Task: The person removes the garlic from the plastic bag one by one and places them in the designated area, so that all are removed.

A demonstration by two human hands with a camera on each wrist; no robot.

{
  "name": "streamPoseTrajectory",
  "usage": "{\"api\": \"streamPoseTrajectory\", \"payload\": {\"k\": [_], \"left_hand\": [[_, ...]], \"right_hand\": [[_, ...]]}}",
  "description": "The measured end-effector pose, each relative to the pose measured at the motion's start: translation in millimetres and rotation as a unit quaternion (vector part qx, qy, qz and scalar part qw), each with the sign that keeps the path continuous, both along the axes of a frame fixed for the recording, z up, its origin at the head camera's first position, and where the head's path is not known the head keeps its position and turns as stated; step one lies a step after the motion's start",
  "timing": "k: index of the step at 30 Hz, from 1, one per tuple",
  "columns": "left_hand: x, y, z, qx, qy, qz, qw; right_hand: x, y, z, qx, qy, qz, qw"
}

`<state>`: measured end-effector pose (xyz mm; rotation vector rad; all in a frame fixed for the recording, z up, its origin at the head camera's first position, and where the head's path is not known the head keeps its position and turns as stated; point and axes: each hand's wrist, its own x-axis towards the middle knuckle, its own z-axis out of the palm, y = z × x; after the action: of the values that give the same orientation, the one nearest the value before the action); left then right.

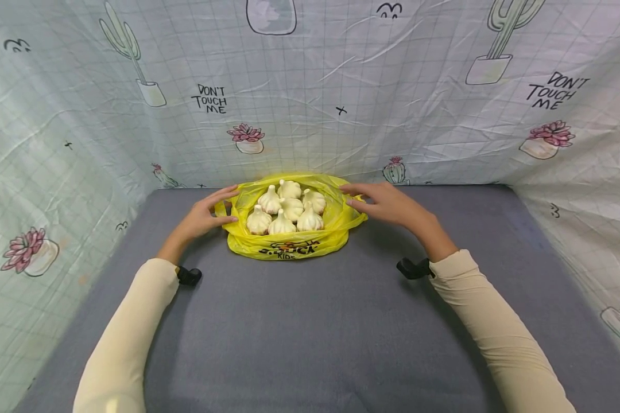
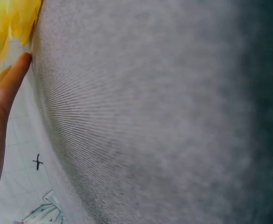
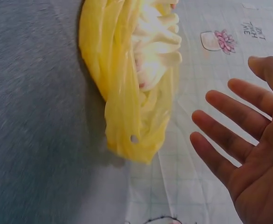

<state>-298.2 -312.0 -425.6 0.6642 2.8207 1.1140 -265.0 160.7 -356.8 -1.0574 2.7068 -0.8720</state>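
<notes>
A yellow plastic bag [image 1: 289, 246] lies with its mouth spread wide near the far edge of the table. Inside it several whole garlic bulbs [image 1: 291, 207] sit clustered, stems mostly up. At the bag's left end is my left hand [image 1: 204, 215], its thumb and fingers extended along the rim; whether they touch the plastic I cannot tell. My right hand [image 1: 384, 202] hovers by the right end. In the right wrist view its fingers [image 3: 229, 112] are straight and spread, holding nothing, apart from the bag [image 3: 122, 93].
A grey cloth [image 1: 299, 327] covers the table. Behind and on both sides hangs a pale sheet [image 1: 299, 86] printed with cacti and lettering; its back part meets the table's far edge just beyond the bag.
</notes>
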Motion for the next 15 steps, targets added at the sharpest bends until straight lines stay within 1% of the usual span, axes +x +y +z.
{"api": "streamPoseTrajectory", "payload": {"k": [3,6,10,15], "left_hand": [[-4.5,-1.2,-1.6,-0.019,0.014,-0.006,0.9997],[-5.5,-0.1,-1.5,-0.026,0.011,-0.009,0.9995],[-6.9,-0.7,-4.4,-0.023,0.005,-0.016,0.9996],[-7.9,-1.8,-6.4,-0.02,0.004,-0.022,0.9995]], "right_hand": [[-8.0,-6.7,-0.1,0.003,-0.008,0.011,0.9999],[-15.9,-13.0,-0.4,0.01,-0.007,0.023,0.9997],[-26.4,-21.2,-2.2,0.012,-0.006,0.036,0.9993],[-39.1,-30.2,-6.5,-0.002,-0.017,0.04,0.999]]}}
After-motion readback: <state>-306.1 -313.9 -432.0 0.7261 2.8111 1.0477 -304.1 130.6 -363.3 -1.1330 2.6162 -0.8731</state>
